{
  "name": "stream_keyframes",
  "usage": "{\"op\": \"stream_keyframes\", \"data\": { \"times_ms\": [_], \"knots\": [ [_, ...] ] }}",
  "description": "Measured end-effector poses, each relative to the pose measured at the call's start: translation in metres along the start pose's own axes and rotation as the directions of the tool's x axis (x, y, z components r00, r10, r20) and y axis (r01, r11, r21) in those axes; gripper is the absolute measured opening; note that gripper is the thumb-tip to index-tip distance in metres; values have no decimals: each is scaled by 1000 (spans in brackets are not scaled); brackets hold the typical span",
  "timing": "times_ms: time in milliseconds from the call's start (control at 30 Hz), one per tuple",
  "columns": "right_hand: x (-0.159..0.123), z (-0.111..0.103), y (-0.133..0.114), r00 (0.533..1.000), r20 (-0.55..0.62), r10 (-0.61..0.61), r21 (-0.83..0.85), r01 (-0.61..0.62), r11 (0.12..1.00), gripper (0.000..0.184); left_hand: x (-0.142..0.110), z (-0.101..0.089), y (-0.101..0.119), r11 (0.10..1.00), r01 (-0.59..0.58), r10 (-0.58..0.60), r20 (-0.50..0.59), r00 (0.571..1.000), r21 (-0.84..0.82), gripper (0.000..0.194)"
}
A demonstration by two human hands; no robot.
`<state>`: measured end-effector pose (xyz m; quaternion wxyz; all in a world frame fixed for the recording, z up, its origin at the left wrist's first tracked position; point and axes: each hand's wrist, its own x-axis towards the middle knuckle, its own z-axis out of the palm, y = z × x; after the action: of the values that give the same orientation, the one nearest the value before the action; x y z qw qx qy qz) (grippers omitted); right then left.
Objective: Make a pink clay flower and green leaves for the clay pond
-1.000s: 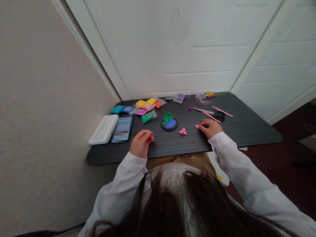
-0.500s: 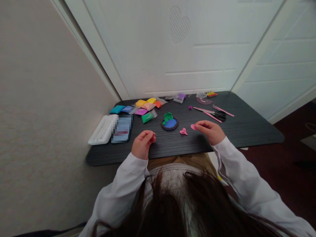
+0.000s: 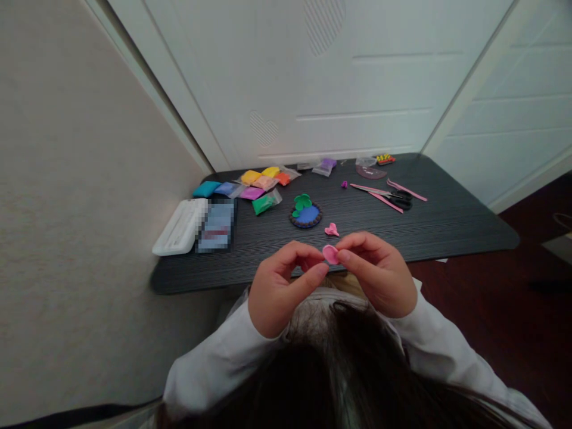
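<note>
My right hand (image 3: pixel 379 274) pinches a flat round piece of pink clay (image 3: pixel 330 254) by its right edge, between thumb and fingers. At the clay's left edge is my left hand (image 3: pixel 286 289), its index fingertip at the rim and its thumb apart below. Both hands are raised over the table's front edge. Just beyond them lies a small pink clay piece (image 3: pixel 331 229) with folded petals. Further back sits a blue clay disc (image 3: pixel 309 215) with a dark bumpy rim and green clay leaves (image 3: pixel 302 202) on its left part.
Black-handled scissors (image 3: pixel 400 199) and pink tweezers (image 3: pixel 407 190) lie at the right on the dark table (image 3: pixel 465 220). Clay packets (image 3: pixel 264 202) in several colours are spread at the back left. A white case (image 3: pixel 182 226) and a blurred phone (image 3: pixel 217 226) stand at the left.
My right hand has lifted the round pink clay piece from the table and brought it left and toward me. My left hand has moved right to meet it, its fingers spreading.
</note>
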<state>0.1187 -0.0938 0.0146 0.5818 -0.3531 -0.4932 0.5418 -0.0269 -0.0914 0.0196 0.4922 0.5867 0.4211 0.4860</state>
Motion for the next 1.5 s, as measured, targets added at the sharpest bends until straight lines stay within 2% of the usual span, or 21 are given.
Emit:
{"op": "stream_keyframes", "data": {
  "times_ms": [200, 333, 500, 633, 700, 800, 900, 1033, 1133, 1367, 1500],
  "knots": [
    [-7, 2, 4, 999, -14, -43, -106, 41, 993, 8, -3, 4, 1, 999, -10, 12, -22, 1000, 47, 8],
    [-7, -1, 6, 992, -36, -120, -270, 105, 957, 13, -3, 4, 0, 993, -40, 45, -38, 998, 115, 7],
    [-6, -5, 3, 979, 51, -199, -458, 200, 866, 18, -1, 4, -3, 979, -95, 97, -1, 995, 178, 6],
    [-4, -8, 1, 963, 156, -219, -516, 268, 814, 14, 1, 2, -5, 975, -101, 95, 39, 995, 199, 7],
    [1, -16, 3, 970, 116, -215, -531, 243, 812, 10, 5, -3, -10, 971, -86, 81, 33, 996, 222, 12],
    [20, -36, 11, 982, -65, -175, -478, 123, 870, 10, 19, -17, -26, 976, -21, 36, -63, 997, 218, 15],
    [47, -63, 25, 973, -185, -137, -390, 55, 919, 16, 39, -36, -48, 997, 62, -54, -151, 987, 50, 15],
    [72, -88, 45, 958, -260, -120, -421, -1, 907, 24, 57, -52, -74, 965, 134, -195, -278, 941, -223, 15],
    [75, -93, 54, 962, -250, -111, -418, -4, 908, 27, 58, -55, -80, 947, 96, -187, -283, 941, -307, 13],
    [71, -88, 55, 983, -182, 1, -340, -64, 938, 31, 51, -55, -78, 962, 62, -129, -240, 962, -266, 11],
    [70, -88, 51, 982, -191, -4, -367, -68, 928, 28, 50, -56, -78, 962, 57, -120, -228, 966, -268, 11]
  ]
}}
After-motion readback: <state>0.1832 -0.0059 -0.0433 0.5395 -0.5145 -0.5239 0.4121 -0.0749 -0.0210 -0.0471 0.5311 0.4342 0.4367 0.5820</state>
